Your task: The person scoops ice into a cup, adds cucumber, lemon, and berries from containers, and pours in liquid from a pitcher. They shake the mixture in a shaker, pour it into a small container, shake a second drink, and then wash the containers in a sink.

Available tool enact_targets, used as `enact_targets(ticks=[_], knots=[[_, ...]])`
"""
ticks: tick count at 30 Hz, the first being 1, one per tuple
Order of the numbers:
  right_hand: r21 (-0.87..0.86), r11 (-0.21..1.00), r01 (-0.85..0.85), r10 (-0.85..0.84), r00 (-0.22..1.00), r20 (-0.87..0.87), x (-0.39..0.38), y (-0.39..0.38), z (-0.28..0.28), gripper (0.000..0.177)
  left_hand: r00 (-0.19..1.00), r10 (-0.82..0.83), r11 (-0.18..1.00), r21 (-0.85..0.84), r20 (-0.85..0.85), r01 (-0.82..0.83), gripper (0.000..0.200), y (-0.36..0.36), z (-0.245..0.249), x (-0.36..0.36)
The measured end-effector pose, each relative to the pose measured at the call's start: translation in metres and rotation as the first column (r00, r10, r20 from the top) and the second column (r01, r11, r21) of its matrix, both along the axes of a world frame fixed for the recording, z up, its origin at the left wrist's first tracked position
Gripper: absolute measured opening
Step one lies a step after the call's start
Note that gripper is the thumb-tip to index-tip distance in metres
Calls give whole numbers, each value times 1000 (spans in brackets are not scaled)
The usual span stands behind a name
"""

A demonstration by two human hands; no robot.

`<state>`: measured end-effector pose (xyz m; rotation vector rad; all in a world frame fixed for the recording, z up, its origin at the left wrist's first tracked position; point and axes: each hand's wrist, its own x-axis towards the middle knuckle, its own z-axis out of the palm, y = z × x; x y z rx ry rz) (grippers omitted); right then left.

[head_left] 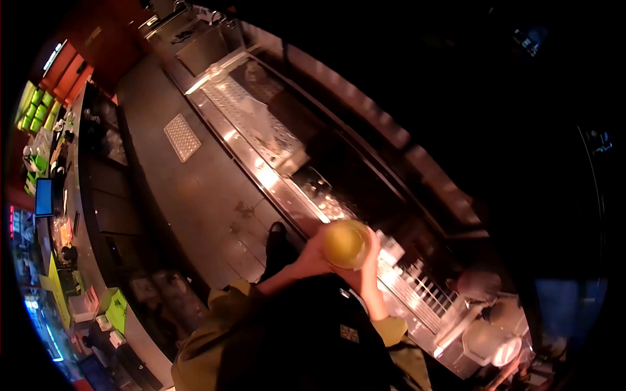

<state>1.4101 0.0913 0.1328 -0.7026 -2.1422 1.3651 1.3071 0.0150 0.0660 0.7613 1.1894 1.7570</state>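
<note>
Both my hands hold one cup of yellow drink [345,243] just in front of my chest, above the steel bar counter [274,179]. My left hand [311,253] wraps the cup's left side. On the opposite side, my right hand [373,253] has its fingers curled over the rim. Olive sleeves cover both my forearms, and a dark apron sits below. My shoe [277,238] shows on the floor to the left of the cup.
The lit counter runs diagonally from a sink [202,49] at top to a rail of bottles [417,293] at lower right. A floor drain grate [182,137] lies in the aisle. The back bar at left holds green containers [36,107] and a blue screen [44,197].
</note>
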Motion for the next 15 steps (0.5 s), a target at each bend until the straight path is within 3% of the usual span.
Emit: enact_targets(ticks=[1, 2, 3, 5, 6, 8, 9, 10, 12, 13, 15], knots=[[46, 989, -137, 141, 986, -87, -39, 6, -14, 97, 988, 150, 988, -34, -43, -151, 76, -13, -14, -35], [-34, 939, -343, 335, 931, -145, -86, 18, -13, 92, 916, 289, 947, -55, -279, -316, 75, -36, 22, -86], [-329, 846, -420, 311, 890, -334, -135, 29, -35, 90, 942, 192, 960, -148, -274, -239, 96, -49, 28, -125], [-535, 774, -339, 161, 922, -352, -237, 44, -81, 85, 836, 288, 902, -160, -466, -400, 96, -70, 4, -196], [-465, 869, -170, 82, 976, -203, -285, 45, -96, 80, 767, 309, 881, -134, -562, -453, 96, -74, 0, -229], [-12, 995, -99, 99, 995, -29, -358, 41, -134, 72, 600, 329, 788, -137, -729, -600, 86, -75, 11, -281], [61, 987, -146, 144, 989, 44, -387, 43, -153, 68, 505, 313, 738, -129, -804, -662, 82, -77, 15, -305], [130, 972, -194, 180, 977, 115, -412, 46, -175, 64, 569, 339, 742, -159, -749, -652, 84, -77, 14, -324], [-17, 975, -220, 220, 974, 54, -454, 51, -196, 52, 681, 390, 751, -214, -619, -625, 89, -75, 6, -355], [-49, 973, -225, 229, 966, 118, -471, 53, -171, 52, 704, 264, 791, -270, -659, -549, 99, -75, 1, -370], [-163, 954, -251, 275, 950, 148, -508, 63, -164, 56, 714, 219, 787, -312, -665, -532, 101, -63, -5, -388]])
